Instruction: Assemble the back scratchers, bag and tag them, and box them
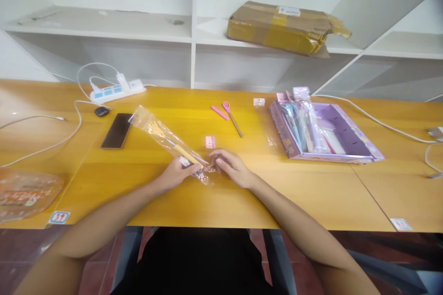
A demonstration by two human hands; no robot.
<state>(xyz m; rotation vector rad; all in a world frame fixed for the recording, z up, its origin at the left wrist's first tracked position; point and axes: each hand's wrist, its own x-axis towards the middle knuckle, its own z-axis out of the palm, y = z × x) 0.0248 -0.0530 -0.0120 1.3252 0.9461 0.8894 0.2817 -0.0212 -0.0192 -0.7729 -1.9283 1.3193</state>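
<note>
A yellow back scratcher (180,151) with a claw-shaped head lies inside a clear plastic bag (141,117), slanting across the table. My left hand (178,173) is closed around its handle through the plastic. My right hand (233,167) is at the lower end of the bag, its fingers curled and closed on the plastic edge; the fingertips are partly hidden. Beyond my hands lies a small pink card (210,142). Farther back are a pink claw head on a metal rod (235,122) and a separate pink handle piece (219,112).
At right stands a purple box (360,133) with several bagged items. To the left lie a phone (116,131), a black earbud case (101,111), a white power strip (117,93) with cables, and an orange-printed bag (31,193). A taped carton (277,27) sits on the shelf.
</note>
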